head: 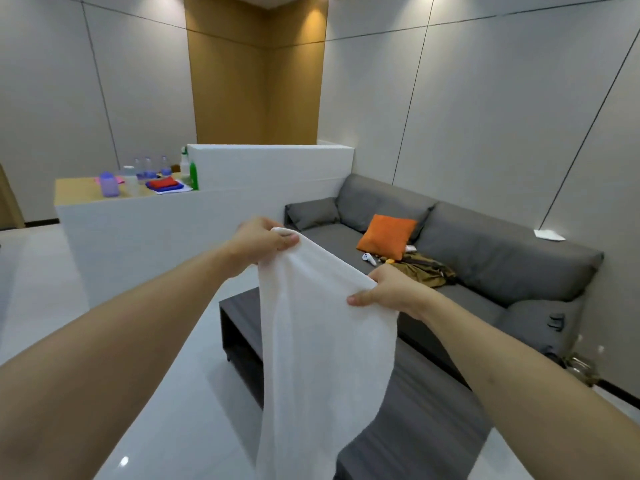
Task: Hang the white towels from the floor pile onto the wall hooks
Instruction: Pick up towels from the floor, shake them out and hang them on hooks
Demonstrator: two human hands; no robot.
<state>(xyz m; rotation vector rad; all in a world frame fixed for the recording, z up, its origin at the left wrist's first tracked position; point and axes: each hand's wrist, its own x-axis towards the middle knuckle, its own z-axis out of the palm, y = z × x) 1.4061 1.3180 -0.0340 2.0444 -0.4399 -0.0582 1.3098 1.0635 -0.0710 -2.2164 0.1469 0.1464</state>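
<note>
We hold the white towel [322, 341] stretched by its top edge, left hand [263, 242] and right hand [388, 292] each pinching a corner. No wall hooks are in view, so we judge the long hanging end could drag or snag on the dark coffee table [239, 327] below. Beyond stand a grey sofa [485, 258] with an orange cushion [386, 235] and a surface [76, 190] carrying bottles.

A cushion [387, 236] lies on the sofa [491, 258], behind the low table [239, 306].
</note>
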